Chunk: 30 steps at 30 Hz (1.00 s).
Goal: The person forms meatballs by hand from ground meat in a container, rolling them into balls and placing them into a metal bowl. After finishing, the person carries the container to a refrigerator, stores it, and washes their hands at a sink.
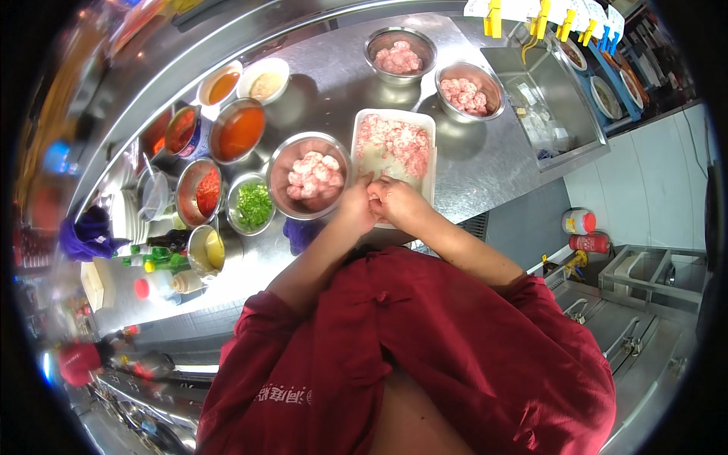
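left hand (359,203) and right hand (396,200) kinda bunched over the tray (396,113), fingers curled, can't tell if holding anything, mince (396,140) sitting in it, meatballs (315,176) in a bowl (291,152) just left, chopped greens (254,205) beside that

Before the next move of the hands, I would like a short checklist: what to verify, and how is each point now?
1. Left hand and right hand close together at the near end of the white tray: ok.
2. Minced meat in the tray: ok.
3. Steel bowl left of the tray upright, holding meatballs: ok.
4. Gloves worn: not ok, both hands bare.
5. Meat between the hands: cannot tell, hidden.
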{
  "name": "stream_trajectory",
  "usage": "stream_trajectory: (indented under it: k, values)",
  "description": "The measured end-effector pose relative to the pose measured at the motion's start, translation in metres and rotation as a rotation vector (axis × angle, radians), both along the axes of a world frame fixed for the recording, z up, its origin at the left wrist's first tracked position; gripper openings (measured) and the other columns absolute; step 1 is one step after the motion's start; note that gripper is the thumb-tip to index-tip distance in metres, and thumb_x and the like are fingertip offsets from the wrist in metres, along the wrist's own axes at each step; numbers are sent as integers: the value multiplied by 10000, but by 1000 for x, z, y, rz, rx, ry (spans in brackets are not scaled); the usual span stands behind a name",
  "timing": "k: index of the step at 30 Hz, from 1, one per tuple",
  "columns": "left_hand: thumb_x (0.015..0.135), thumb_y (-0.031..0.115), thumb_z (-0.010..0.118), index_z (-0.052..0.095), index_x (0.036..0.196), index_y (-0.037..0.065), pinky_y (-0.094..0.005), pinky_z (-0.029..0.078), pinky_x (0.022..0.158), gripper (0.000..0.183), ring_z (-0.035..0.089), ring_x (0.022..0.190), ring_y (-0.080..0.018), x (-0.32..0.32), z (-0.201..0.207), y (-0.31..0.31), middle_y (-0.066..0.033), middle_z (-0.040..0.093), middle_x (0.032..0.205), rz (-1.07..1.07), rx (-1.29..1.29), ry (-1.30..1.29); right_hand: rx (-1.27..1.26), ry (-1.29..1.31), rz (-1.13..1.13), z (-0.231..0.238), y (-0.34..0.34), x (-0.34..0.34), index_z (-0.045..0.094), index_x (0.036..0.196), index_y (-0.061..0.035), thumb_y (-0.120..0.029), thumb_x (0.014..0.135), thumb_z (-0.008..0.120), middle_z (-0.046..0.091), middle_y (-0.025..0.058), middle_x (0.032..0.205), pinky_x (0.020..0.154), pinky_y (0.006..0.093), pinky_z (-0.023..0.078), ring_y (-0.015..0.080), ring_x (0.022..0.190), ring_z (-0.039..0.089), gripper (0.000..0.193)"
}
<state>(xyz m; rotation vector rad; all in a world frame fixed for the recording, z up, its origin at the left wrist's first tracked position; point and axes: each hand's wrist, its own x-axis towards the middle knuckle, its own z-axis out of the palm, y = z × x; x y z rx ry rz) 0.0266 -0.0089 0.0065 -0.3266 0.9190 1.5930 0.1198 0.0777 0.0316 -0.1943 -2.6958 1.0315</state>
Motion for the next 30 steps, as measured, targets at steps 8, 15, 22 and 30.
stream_trajectory:
  k: [8, 15, 22, 30]
  values:
    - [929, 248, 462, 497, 778, 96, -247, 315, 375, 217, 421, 429, -126, -29, -25, -16, -18, 503, 599, -34, 132, 34, -130, 444, -267, 50, 3, 5, 630, 951, -58, -40, 801, 614, 602, 122, 862, 744, 338, 498, 295, 794, 616, 152]
    - [921, 379, 509, 565, 1036, 40, -293, 433, 719, 362, 555, 809, -157, -24, 37, -6, -96, 600, 922, -146, 149, 617, -1047, -281, -287, -22, 36, 20, 564, 1162, -64, -280, 897, 585, 613, 99, 1055, 786, 356, 489, 242, 927, 602, 342]
    - [938, 468, 409, 405, 1346, 53, -386, 298, 1046, 582, 438, 1228, -244, -19, 28, 2, -120, 492, 1305, -125, 93, 446, -1444, -194, -505, 3, 47, -2, 606, 991, -41, -576, 884, 461, 647, 110, 909, 868, 343, 437, 205, 890, 592, 564]
    - [910, 317, 539, 525, 1129, 63, -201, 262, 392, 335, 399, 498, -59, -11, 11, -3, 44, 408, 604, -232, 44, -66, -1057, 44, -312, -8, 51, -4, 668, 836, -25, -416, 959, 413, 667, 80, 936, 789, 307, 433, 152, 797, 595, 483]
